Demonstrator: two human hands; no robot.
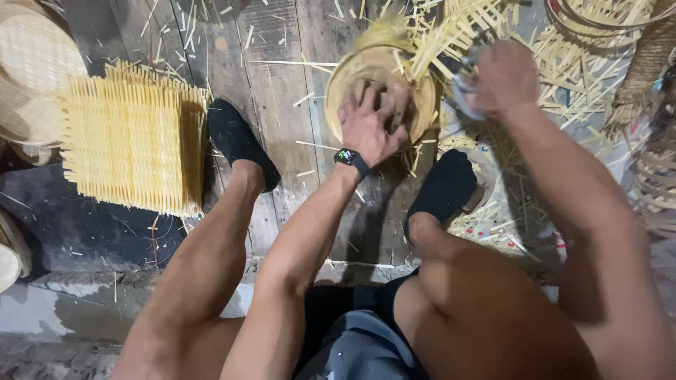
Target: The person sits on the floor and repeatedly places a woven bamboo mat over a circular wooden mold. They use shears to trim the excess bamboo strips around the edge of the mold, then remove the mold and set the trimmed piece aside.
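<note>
A round bamboo basket with loose strips fanning from its rim stands on the wooden floor between my feet. My left hand, a dark watch at its wrist, presses inside the basket with fingers spread. My right hand is blurred at the basket's right edge, closed around a grey tool among the protruding bamboo strips. Both feet wear black shoes, the left shoe beside the stack of mats and the right shoe just below the basket.
A stack of square woven bamboo mats lies at the left. A domed woven basket sits at the far left. Bamboo hoops and strips pile up at the upper right. Cut slivers litter the floor planks.
</note>
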